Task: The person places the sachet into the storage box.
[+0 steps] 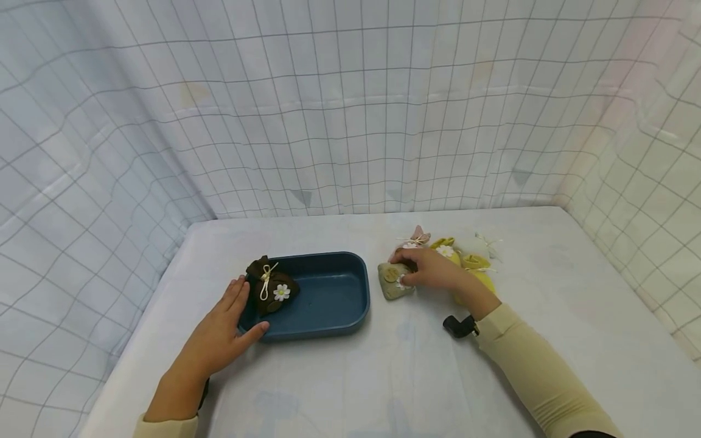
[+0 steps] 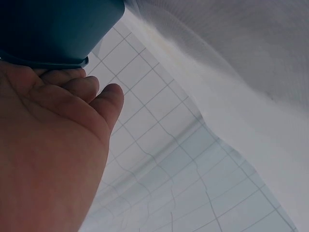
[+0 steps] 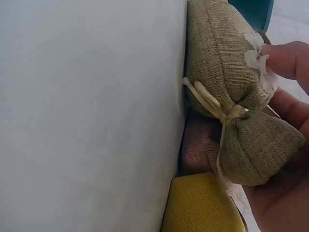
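Observation:
My left hand (image 1: 216, 337) lies along the left end of a dark blue tray (image 1: 334, 298), fingers straight against its rim and thumb over the front corner. Inside the tray's left end is a brown drawstring sachet (image 1: 285, 281), tied with cream cord and decorated with a white flower. To the right of the tray, my right hand (image 1: 432, 267) pinches a beige-green cloth sachet (image 1: 387, 289) with a button and a white flower. In the right wrist view this sachet (image 3: 217, 53) shows its tied neck, and the thumb presses near the flower.
Behind and beside the right hand sit a pink sachet (image 1: 420, 235), a yellow sachet (image 1: 452, 257), another yellow sachet (image 1: 484, 280) and a whitish tied one (image 1: 487, 243), partly hidden by the hand and forearm. White checked sheets (image 1: 350, 121) enclose the white table (image 1: 350, 389).

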The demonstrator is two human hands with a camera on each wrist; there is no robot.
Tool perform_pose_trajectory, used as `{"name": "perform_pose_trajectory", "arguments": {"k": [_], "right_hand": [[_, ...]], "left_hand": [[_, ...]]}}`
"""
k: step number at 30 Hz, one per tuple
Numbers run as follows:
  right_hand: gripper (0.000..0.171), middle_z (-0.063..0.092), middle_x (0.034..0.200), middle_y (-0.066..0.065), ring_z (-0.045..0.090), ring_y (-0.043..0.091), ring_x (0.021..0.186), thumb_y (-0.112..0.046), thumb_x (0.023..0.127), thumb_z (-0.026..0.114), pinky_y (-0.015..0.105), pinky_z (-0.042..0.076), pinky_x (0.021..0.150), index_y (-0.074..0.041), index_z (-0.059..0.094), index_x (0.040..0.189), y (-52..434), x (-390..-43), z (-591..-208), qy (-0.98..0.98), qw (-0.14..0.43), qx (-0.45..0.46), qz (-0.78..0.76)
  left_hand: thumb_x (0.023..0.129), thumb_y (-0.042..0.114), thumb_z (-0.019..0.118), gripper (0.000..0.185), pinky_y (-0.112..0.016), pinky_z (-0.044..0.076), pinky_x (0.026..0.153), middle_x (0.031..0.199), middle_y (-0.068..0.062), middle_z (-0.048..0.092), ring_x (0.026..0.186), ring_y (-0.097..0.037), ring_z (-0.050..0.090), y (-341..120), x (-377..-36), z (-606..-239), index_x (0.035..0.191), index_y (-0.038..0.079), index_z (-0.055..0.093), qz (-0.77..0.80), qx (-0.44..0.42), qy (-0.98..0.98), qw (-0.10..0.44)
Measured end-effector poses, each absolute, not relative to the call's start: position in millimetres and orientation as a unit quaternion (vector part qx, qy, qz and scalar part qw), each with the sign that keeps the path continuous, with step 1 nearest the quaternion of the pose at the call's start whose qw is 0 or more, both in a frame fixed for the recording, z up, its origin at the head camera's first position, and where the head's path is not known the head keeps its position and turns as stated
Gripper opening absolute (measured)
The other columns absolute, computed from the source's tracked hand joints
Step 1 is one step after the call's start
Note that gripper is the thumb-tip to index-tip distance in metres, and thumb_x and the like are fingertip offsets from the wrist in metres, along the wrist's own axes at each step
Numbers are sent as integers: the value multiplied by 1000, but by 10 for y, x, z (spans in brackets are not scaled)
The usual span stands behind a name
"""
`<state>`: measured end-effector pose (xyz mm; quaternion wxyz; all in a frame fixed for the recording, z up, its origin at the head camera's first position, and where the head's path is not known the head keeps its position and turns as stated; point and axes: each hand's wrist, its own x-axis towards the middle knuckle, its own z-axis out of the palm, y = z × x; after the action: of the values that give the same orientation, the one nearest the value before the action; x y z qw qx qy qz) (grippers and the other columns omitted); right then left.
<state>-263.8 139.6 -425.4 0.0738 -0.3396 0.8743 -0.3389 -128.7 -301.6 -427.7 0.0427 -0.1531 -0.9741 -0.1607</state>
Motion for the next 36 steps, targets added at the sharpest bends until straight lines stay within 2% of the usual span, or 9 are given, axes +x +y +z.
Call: {"name": "perform_pose_trajectory", "arguments": {"k": [8,17,28,36], "right_hand": [[33,64,111,-7,54,12,89,-16,86,76,32,46,80,-17,68,118,1338,-2616,-4265,877,50,-364,-310],[31,63,104,-8,53,12,83,-15,86,73,31,46,74,-17,68,117,1328,-2625,-4296,884,56,-349,-305],[31,64,106,-9,54,12,87,-15,87,74,31,47,78,-17,68,117,1319,-2619,-4268,884,64,-350,-304],[33,65,113,-3,55,13,93,-13,88,72,33,47,83,-12,67,120,1343,-2663,-4202,875,74,-365,-308]], "left_hand": [[95,50,62,94,-62,30,108,162,-24,15,148,-40,14,-3012,-1275,-4255,156,-5,18,-168,-152,-973,47],[95,51,63,94,-61,29,109,163,-22,14,149,-40,14,-3002,-1267,-4273,156,-5,19,-167,-154,-973,49],[94,51,63,94,-61,30,108,162,-22,16,149,-39,15,-2988,-1261,-4267,155,-6,20,-166,-152,-973,53],[94,51,62,94,-61,30,108,163,-22,15,149,-38,14,-2997,-1256,-4263,156,-6,19,-163,-149,-974,49]]}}
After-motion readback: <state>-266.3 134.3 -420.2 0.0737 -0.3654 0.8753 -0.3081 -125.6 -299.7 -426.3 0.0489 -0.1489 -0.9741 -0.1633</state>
